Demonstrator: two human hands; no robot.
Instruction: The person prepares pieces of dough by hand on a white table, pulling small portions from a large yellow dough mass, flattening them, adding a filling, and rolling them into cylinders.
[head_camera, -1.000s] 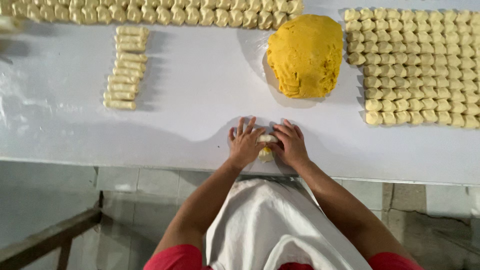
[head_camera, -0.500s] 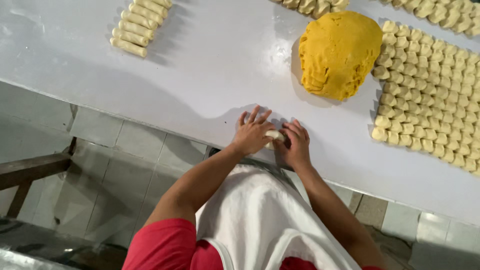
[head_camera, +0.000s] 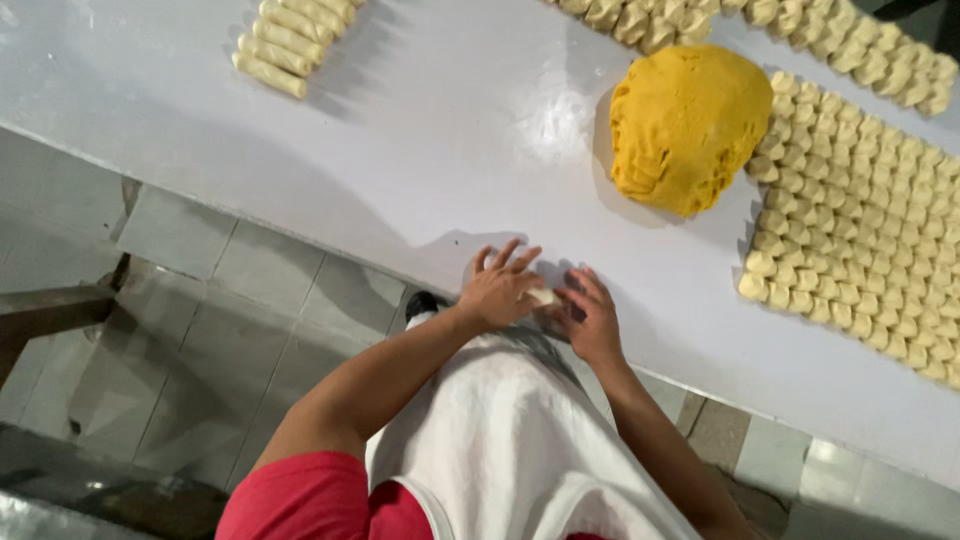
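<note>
One small pale dough piece (head_camera: 543, 297) sits at the table (head_camera: 400, 160) edge, pinched between my left hand (head_camera: 497, 292) and right hand (head_camera: 592, 320); one big, rough yellow dough mound (head_camera: 683, 128) beyond.

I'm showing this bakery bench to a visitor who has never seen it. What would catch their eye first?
Probably the big mound of deep yellow dough on the white worktable, and right of it the tight grid of small pale dough pieces. At the table's near edge, the left hand and right hand press a small pale dough piece between them.
</note>
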